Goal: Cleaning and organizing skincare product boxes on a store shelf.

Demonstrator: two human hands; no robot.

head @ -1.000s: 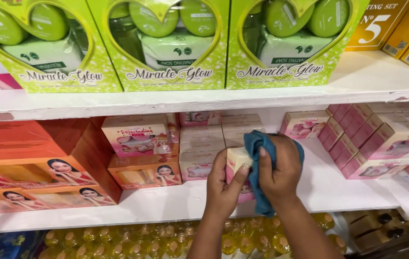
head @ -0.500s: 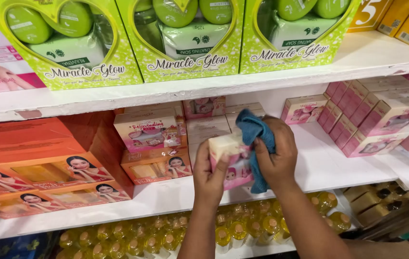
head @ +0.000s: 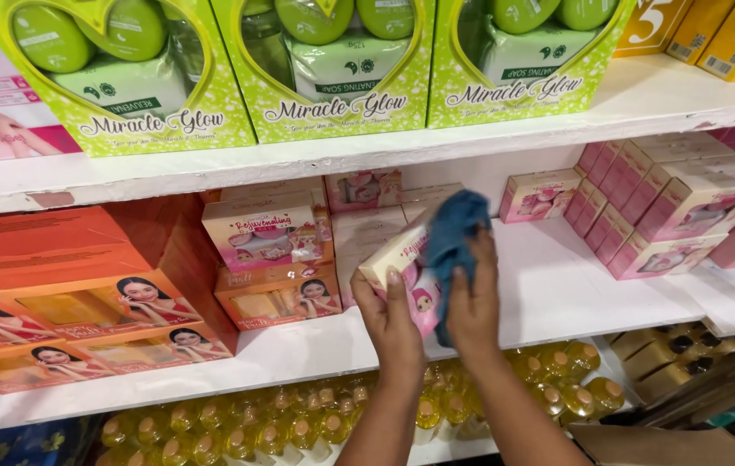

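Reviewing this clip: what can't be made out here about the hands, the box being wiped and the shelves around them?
Head view only:
- Right side of the small pink box: covered by the blue cloth.
- Right hand fingertips: buried in the cloth.
- Left hand fingers: behind the box; only the thumb shows.
- Green gift boxes: tops cut off by the upper edge.
- Yellow bottles: partly hidden behind the forearms and the shelf edge.

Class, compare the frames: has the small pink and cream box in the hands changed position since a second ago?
Yes. The pink and cream box has tilted, its top now leaning left toward the stacked boxes on the white shelf.
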